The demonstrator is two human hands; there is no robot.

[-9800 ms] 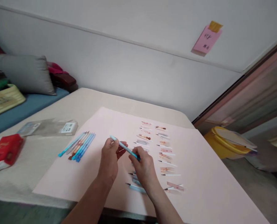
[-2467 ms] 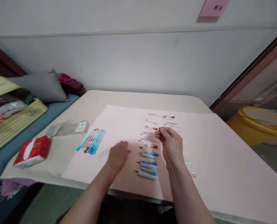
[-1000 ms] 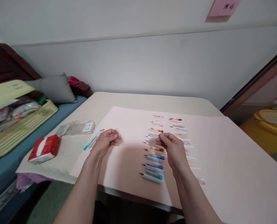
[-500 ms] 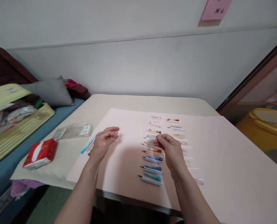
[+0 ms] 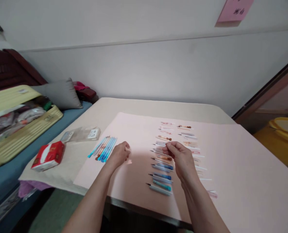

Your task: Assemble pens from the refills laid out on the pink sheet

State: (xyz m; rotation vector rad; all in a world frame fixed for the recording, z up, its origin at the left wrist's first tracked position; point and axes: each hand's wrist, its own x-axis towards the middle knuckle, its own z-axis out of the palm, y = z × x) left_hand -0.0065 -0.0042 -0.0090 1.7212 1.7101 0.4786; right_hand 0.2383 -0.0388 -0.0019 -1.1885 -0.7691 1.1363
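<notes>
My left hand [image 5: 120, 154] is low over the pink sheet [image 5: 139, 126], its fingers curled together. Just under its fingertips is a small pale pink piece [image 5: 129, 162]; whether the fingers grip it is unclear. Thumb and forefinger of my right hand [image 5: 181, 157] are pinched above a column of pen parts; anything between them is too small to name. That column has dark-tipped refills beside short barrels, among them a teal barrel [image 5: 162, 185], a blue barrel [image 5: 162, 176] and an orange-brown barrel [image 5: 164, 158]. More pale and pink parts [image 5: 190, 143] form a second column, partly behind my right hand.
Left of my left hand, several blue and brown pens [image 5: 106, 149] lie side by side. Beyond them are a clear plastic case [image 5: 82, 134] and a red tissue pack [image 5: 49, 156]. A wall [image 5: 155, 71] borders the table's back; a yellow object [image 5: 280, 136] stands at right.
My left hand has moved right and lower, uncovering the row of pens. My right hand keeps its pinch above the column. The view has turned slightly left.
</notes>
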